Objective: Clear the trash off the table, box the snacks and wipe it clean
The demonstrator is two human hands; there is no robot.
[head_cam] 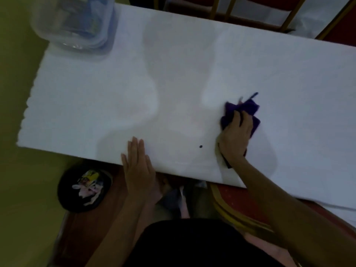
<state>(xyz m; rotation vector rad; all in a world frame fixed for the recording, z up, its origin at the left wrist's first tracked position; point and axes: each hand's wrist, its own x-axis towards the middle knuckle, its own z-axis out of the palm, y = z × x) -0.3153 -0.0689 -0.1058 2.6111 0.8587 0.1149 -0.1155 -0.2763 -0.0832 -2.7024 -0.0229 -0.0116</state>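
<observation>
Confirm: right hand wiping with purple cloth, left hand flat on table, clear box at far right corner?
No. The head view shows the box at the far left corner of the table, not the right. The rest holds: right hand grips the cloth, left hand lies flat on the table.

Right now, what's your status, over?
Right hand grips purple cloth on table. Left hand flat at near edge. Dark speck between hands; clear box far corner.
</observation>
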